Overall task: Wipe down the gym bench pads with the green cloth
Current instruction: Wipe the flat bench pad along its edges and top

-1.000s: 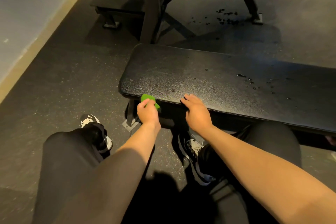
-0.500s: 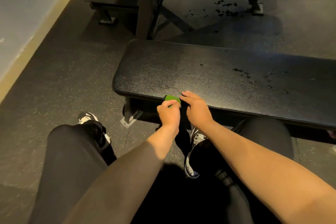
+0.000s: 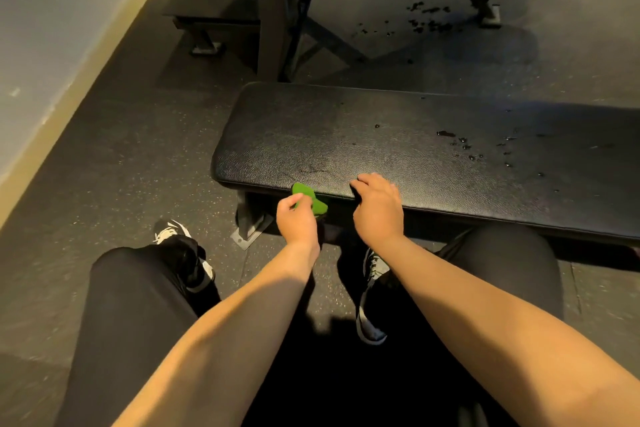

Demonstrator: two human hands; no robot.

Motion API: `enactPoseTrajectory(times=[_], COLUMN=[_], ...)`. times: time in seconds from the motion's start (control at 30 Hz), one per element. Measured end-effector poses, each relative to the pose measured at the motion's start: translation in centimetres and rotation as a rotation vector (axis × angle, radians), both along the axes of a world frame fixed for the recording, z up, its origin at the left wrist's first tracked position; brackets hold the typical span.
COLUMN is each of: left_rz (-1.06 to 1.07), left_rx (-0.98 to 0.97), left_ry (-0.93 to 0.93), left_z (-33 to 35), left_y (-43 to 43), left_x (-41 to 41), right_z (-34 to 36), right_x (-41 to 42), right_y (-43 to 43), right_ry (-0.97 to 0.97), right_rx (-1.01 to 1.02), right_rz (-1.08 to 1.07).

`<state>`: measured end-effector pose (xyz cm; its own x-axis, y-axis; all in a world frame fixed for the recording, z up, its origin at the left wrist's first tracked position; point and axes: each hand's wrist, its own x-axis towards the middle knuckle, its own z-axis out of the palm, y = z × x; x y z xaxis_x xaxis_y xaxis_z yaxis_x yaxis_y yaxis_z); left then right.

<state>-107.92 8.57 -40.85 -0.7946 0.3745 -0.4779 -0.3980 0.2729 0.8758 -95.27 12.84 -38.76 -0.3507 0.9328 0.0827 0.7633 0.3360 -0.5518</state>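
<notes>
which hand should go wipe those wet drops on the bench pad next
Left, probably: the left hand holds the green cloth at the near edge of the pad. The right hand is nearer the drops but rests on the pad bare.

Dim warm light, deep shadows, wide-angle edge distortion.

Black textured bench pad (image 3: pixel 346 142) spans frame from centre to right, left end rounded. Scattered water droplets (image 3: pixel 464 146) on right part of pad top. At near edge: green cloth (image 3: pixel 308 198) against pad edge, pinched by left hand (image 3: pixel 298 222); just beside it, right hand (image 3: pixel 379 208) resting with fingers on pad top. Below, dark speckled floor (image 3: pixel 138 166). On floor: metal bench foot (image 3: pixel 247 232) under pad's left end, left shoe (image 3: pixel 173 236), right shoe (image 3: pixel 370 288), dark equipment frame (image 3: pixel 273 10) beyond pad, wet spots (image 3: pixel 426 19) near frame.
</notes>
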Motion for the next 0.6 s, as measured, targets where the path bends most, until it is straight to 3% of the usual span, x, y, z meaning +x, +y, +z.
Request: enactPoseTrajectory(times=[0.17,0.6], left_rz=[-0.072,-0.492], left_rx=[-0.026,0.05], left_ry=[-0.118,-0.111], left_z=[-0.2,0.9], left_y=[0.6,0.0], left_x=[1.3,6.9], right_z=[0.3,0.6], right_x=[0.4,2.5], right_y=[0.5,-0.1], right_ry=[0.045,0.155], right_rx=[-0.137,-0.287], right_rz=[0.008,-0.01])
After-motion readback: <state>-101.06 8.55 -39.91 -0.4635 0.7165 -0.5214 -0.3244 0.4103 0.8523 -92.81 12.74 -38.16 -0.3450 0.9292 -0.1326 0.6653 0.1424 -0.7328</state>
